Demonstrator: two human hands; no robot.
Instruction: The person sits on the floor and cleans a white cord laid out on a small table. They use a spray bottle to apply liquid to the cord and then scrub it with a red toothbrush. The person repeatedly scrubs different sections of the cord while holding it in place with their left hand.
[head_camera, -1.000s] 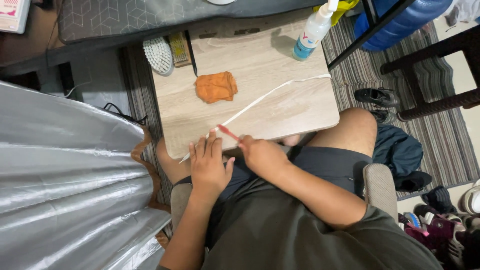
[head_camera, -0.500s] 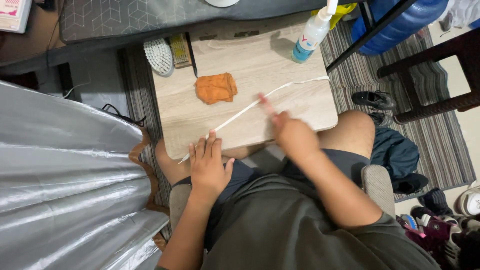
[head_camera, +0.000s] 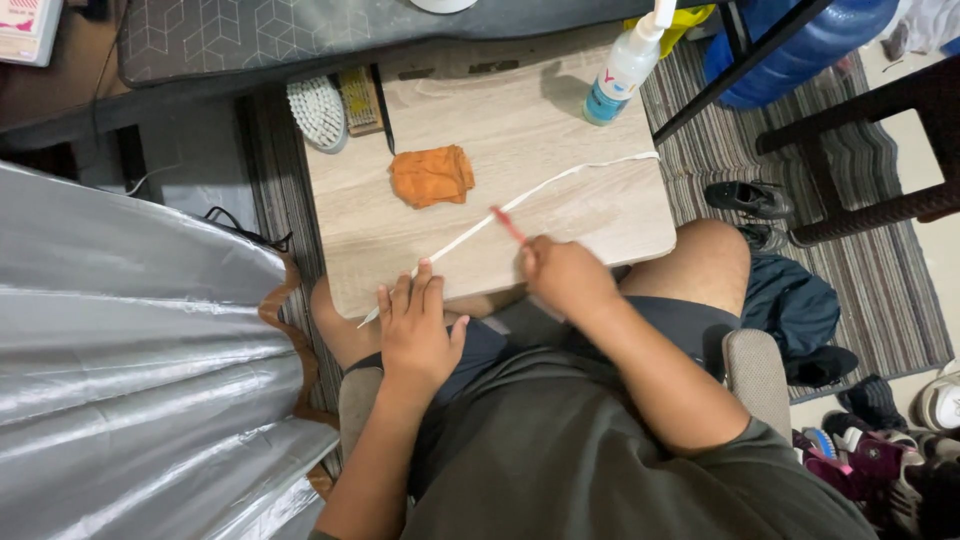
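A long white lace (head_camera: 585, 172) lies slantwise across a pale wooden board (head_camera: 620, 215). My left hand (head_camera: 415, 325) presses flat on the lace's near end at the board's front edge. My right hand (head_camera: 565, 275) grips a thin red-handled tool, like a small brush (head_camera: 508, 225), whose tip touches the middle of the lace. An orange cloth (head_camera: 432, 176) lies crumpled on the board just beyond the lace.
A spray bottle (head_camera: 625, 65) stands at the board's far right corner, and a white scrubbing brush (head_camera: 317, 112) lies at its far left. Silver fabric (head_camera: 130, 380) fills the left. Shoes (head_camera: 750, 198), a striped rug and a blue water jug (head_camera: 800, 40) are on the right.
My right hand slid the red tool rightward along the lace, then came back a little to the left. My left hand has stayed on the lace's near end.
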